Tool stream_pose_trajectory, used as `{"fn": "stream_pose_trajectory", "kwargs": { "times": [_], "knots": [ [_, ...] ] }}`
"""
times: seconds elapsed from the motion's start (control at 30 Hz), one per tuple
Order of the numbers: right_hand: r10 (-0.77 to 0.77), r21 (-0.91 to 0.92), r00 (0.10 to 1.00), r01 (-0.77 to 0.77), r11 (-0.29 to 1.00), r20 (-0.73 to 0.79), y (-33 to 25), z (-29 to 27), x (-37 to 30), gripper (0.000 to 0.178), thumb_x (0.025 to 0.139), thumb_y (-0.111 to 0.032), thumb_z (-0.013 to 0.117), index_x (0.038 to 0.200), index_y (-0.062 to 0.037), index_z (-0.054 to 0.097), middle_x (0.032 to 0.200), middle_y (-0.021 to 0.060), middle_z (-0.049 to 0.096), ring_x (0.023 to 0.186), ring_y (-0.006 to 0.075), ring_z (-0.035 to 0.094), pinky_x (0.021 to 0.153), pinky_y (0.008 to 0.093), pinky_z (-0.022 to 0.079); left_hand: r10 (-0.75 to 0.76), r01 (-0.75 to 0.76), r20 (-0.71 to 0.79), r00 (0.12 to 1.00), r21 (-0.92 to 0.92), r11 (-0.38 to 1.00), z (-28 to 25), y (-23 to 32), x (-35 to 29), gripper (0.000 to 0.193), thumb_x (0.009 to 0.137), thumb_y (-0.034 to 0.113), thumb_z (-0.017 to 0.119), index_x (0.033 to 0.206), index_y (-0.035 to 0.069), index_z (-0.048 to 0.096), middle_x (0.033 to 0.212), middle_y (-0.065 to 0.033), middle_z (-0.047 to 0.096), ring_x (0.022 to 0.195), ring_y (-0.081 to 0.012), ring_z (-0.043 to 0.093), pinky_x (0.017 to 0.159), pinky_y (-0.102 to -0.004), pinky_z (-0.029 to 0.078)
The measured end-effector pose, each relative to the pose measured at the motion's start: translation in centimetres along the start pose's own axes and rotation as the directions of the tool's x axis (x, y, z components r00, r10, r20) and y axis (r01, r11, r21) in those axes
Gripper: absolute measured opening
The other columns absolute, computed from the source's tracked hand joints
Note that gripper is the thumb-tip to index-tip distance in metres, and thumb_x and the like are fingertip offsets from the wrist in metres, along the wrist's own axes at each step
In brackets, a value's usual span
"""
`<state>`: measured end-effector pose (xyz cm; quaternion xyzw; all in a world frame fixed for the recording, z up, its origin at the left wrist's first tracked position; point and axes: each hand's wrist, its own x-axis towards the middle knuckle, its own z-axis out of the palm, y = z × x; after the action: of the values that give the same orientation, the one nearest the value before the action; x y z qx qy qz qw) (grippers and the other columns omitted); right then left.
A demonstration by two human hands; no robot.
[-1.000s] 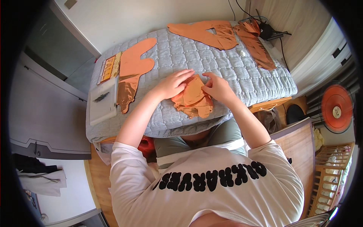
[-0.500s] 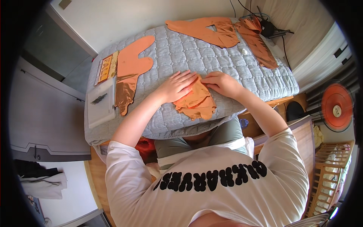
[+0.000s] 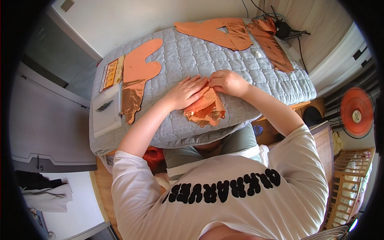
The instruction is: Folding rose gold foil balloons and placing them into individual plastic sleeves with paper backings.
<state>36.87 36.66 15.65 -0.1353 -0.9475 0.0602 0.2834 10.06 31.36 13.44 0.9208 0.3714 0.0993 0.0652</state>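
Observation:
A crumpled, folded rose-gold foil balloon [image 3: 206,112] lies on the grey quilted mattress [image 3: 184,58] in front of me. My left hand [image 3: 184,94] rests flat on its left side, fingers stretched out together. At the balloon's far right corner, my right hand [image 3: 230,83] has its fingers closed in a pinch on the foil; the fingertips are partly hidden. Flat foil balloons are spread around: one with two rounded lobes [image 3: 140,64] to the left, one with a triangular hole [image 3: 224,34] at the back, and a long strip [image 3: 272,48] at the back right.
Beside the left balloon lie a printed package [image 3: 112,74] and a clear bag [image 3: 107,108] with thin black pieces. Black cables [image 3: 286,30] tangle at the far right corner. An orange fan [image 3: 356,114] stands right of the bed, near a wooden rack [image 3: 346,184].
My right hand has shifted slightly left and away from me, drawing the foil with it. The balloon's near end has bunched up and become shorter. My left hand stays in place.

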Motion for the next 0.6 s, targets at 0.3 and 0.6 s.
{"fn": "stream_pose_trajectory", "kwargs": {
  "times": [0.3,0.6],
  "knots": [
    [0.155,0.232,0.986,-0.165,0.959,0.059,-2.1,-0.4,-0.4,0.028,0.081,-0.001,0.073,0.109,-0.0067,0.073,0.116,0.0098,0.07,0.102,0.03,0.069,0.089,0.0369,0.057,0.0,0.001,-0.021,1.0,0.024,1.0,0.3,-0.1,-0.2,0.06,0.107,0.038,0.041,0.16,0.013,0.031,0.165,-0.0051,0.034,0.154,-0.0266,0.028,0.125,-0.0487,0.02],
    [0.21,0.176,0.977,-0.203,0.963,-0.023,-2.4,0.3,-1.4,0.026,0.078,-0.002,0.076,0.104,-0.0068,0.077,0.111,0.0102,0.074,0.102,0.0297,0.07,0.09,0.0376,0.057,-0.008,0.008,0.002,1.0,0.036,0.999,0.5,-0.4,-0.1,0.06,0.107,0.038,0.042,0.161,0.015,0.03,0.167,-0.0024,0.031,0.155,-0.0252,0.024,0.125,-0.049,0.019]
  ]
}}
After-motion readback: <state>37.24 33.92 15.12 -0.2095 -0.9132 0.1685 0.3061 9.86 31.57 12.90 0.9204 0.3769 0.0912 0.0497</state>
